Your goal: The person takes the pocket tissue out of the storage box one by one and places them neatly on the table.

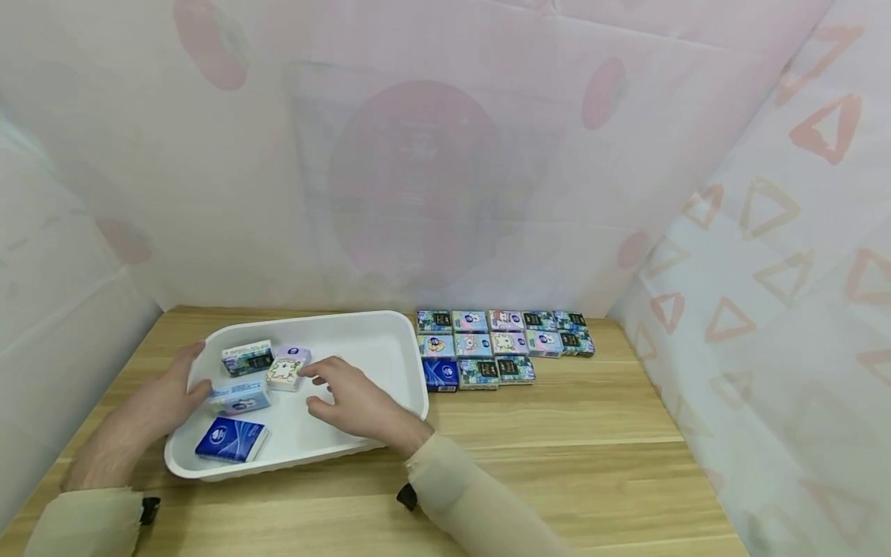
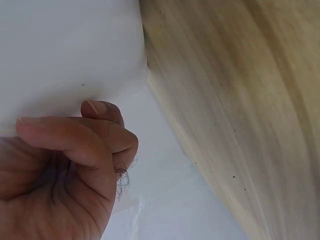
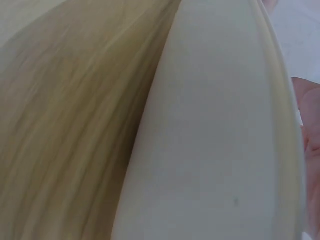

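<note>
A white plastic tub (image 1: 362, 348) stands on the table with several small tissue packs in it. My left hand (image 1: 163, 394) grips the tub's left rim, thumb on the inner side; in the left wrist view its curled fingers (image 2: 65, 135) touch the outer wall. Inside the tub my right hand (image 1: 355, 398) reaches over the near side, fingers loosely bent and thumb apart. Its index fingertip is beside a purple-and-cream pack (image 1: 285, 371); contact is unclear. A dark floral pack (image 1: 248, 359), a light blue pack (image 1: 240, 397) and a dark blue pack (image 1: 231, 439) lie to the left.
Right of the tub, more tissue packs lie in rows, among them a dark blue one (image 1: 441, 374) next to the tub's wall and a floral one (image 1: 515, 370). The wooden table (image 1: 557, 449) meets pale cloth walls (image 1: 431, 232) behind and at both sides.
</note>
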A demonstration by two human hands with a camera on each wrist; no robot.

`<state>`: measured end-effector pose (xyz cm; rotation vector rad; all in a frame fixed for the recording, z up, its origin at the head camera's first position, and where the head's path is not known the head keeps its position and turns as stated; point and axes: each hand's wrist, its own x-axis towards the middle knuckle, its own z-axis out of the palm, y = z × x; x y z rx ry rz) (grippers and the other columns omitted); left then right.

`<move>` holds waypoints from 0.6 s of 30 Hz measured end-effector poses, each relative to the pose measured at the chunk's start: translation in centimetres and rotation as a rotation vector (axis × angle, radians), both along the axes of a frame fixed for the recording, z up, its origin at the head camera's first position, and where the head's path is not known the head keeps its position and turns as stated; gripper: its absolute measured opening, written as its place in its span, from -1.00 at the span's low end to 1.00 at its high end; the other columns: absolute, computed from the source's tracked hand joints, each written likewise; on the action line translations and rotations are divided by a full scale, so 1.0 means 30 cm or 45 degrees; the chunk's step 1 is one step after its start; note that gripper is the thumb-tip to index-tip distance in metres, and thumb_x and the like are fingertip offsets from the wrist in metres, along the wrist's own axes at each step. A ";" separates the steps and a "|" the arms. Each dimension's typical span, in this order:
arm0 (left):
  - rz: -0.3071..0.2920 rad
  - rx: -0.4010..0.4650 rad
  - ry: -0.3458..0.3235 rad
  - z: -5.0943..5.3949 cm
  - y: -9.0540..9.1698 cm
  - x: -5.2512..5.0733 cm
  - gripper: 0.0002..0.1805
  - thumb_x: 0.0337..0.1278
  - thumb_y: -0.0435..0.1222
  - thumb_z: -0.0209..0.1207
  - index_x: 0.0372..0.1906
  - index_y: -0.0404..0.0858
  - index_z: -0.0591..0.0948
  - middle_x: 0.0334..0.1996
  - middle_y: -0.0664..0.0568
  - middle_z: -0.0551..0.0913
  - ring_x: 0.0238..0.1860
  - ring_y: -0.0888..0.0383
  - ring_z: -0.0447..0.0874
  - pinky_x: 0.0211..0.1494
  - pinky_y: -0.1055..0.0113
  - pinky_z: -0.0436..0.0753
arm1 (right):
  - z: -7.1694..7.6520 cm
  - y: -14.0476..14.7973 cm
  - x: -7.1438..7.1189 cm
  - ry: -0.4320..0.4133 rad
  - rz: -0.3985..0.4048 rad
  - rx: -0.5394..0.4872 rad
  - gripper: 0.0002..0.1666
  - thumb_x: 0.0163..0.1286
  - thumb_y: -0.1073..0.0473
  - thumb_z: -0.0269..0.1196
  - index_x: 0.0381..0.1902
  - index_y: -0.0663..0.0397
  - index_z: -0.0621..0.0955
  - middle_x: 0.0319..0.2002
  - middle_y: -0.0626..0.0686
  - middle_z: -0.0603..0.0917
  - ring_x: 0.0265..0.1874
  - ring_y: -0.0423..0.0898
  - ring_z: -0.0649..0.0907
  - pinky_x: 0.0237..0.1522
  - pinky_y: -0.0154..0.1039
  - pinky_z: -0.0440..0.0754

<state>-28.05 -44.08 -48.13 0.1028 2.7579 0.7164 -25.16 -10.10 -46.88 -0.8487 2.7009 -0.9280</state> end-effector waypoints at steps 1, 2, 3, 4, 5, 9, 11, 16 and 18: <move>0.000 -0.008 -0.001 0.001 0.000 0.000 -0.01 0.89 -0.20 -0.01 0.86 -0.53 -0.38 0.41 -0.97 0.33 -0.21 -0.20 0.93 -0.26 -0.02 0.90 | -0.002 -0.014 -0.003 0.001 -0.002 0.011 -0.41 0.82 0.08 0.33 0.70 -0.11 0.59 0.62 -0.06 0.66 0.48 -0.27 0.73 0.45 -0.48 0.65; 0.000 -0.017 0.000 0.001 0.000 0.000 0.00 0.89 -0.19 0.01 0.86 -0.52 -0.38 0.41 -0.97 0.33 -0.19 -0.23 0.93 -0.25 -0.03 0.91 | -0.005 -0.028 -0.006 0.000 -0.004 0.018 -0.41 0.82 0.09 0.33 0.70 -0.10 0.60 0.62 -0.06 0.66 0.48 -0.26 0.73 0.44 -0.48 0.65; 0.001 -0.024 -0.002 0.002 0.000 0.000 0.01 0.89 -0.17 0.02 0.86 -0.52 -0.38 0.41 -0.97 0.33 -0.18 -0.27 0.93 -0.24 -0.05 0.91 | -0.008 -0.041 -0.010 0.005 -0.007 0.035 -0.40 0.81 0.08 0.33 0.70 -0.11 0.60 0.61 -0.08 0.67 0.48 -0.26 0.73 0.44 -0.48 0.64; 0.000 -0.033 0.000 0.001 0.000 0.000 0.02 0.89 -0.16 0.04 0.86 -0.51 -0.38 0.41 -0.97 0.32 -0.16 -0.31 0.93 -0.23 -0.07 0.92 | -0.012 -0.054 -0.014 0.005 -0.008 0.050 -0.40 0.81 0.08 0.34 0.70 -0.12 0.60 0.61 -0.08 0.67 0.48 -0.26 0.73 0.45 -0.48 0.64; 0.001 -0.043 0.004 -0.001 0.000 0.000 0.03 0.89 -0.15 0.05 0.86 -0.51 -0.38 0.42 -0.97 0.32 -0.13 -0.37 0.92 -0.21 -0.08 0.92 | -0.015 -0.067 -0.018 0.009 -0.008 0.067 -0.39 0.80 0.08 0.34 0.70 -0.12 0.60 0.61 -0.09 0.68 0.48 -0.25 0.74 0.45 -0.48 0.63; -0.002 -0.053 0.025 -0.004 0.001 0.003 0.04 0.90 -0.13 0.07 0.85 -0.53 -0.36 0.38 -0.97 0.36 -0.11 -0.45 0.92 -0.22 -0.12 0.93 | -0.029 -0.118 -0.033 0.052 -0.008 0.151 -0.36 0.78 0.06 0.36 0.72 -0.13 0.59 0.62 -0.11 0.69 0.54 -0.26 0.70 0.55 -0.46 0.58; -0.005 -0.051 0.038 -0.004 0.001 0.003 0.05 0.90 -0.12 0.08 0.85 -0.55 -0.34 0.35 -0.97 0.39 -0.13 -0.43 0.93 -0.25 -0.12 0.93 | -0.035 -0.143 -0.036 0.081 0.000 0.188 -0.34 0.78 0.06 0.37 0.73 -0.12 0.57 0.65 -0.11 0.67 0.61 -0.27 0.65 0.63 -0.44 0.52; -0.016 -0.055 0.060 -0.006 -0.002 0.000 0.07 0.89 -0.09 0.11 0.84 -0.57 -0.31 0.30 -0.96 0.43 -0.17 -0.40 0.93 -0.29 -0.10 0.92 | -0.041 -0.199 -0.037 0.130 -0.008 0.262 -0.27 0.76 0.05 0.40 0.77 -0.11 0.52 0.72 -0.14 0.60 0.73 -0.28 0.52 0.75 -0.42 0.38; -0.024 -0.060 0.071 -0.007 -0.005 -0.002 0.08 0.89 -0.06 0.13 0.84 -0.57 -0.30 0.32 -0.97 0.42 -0.15 -0.43 0.93 -0.29 -0.11 0.92 | -0.042 -0.220 -0.038 0.144 -0.011 0.280 -0.24 0.74 0.05 0.43 0.78 -0.11 0.51 0.72 -0.16 0.60 0.73 -0.30 0.52 0.75 -0.43 0.38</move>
